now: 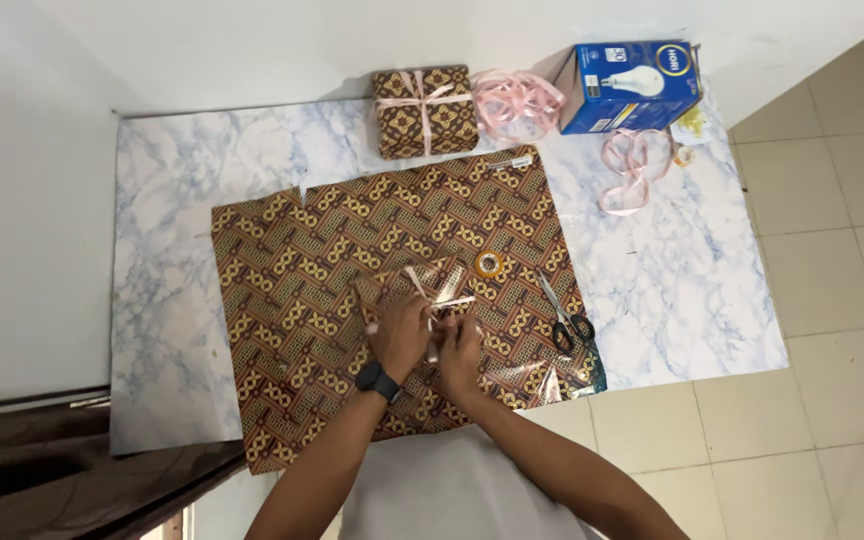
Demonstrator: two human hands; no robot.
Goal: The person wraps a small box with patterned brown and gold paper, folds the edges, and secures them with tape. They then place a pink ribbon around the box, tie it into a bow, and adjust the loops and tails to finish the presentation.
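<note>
A small box wrapped in brown patterned paper (414,290) lies on a large sheet of the same wrapping paper (292,270). A pale pink ribbon (422,285) crosses the box. My left hand (399,330), with a black watch at the wrist, pinches the ribbon at the box's near edge. My right hand (460,350) grips the ribbon's other end right beside it. The two hands touch over the box and hide its front.
A roll of tape (489,264) and black-handled scissors (564,318) lie right of the hands. At the back stand a wrapped gift with a bow (424,110), loose pink ribbon (518,100) and a blue bulb box (632,85). The marble tabletop (672,290) ends at a tiled floor.
</note>
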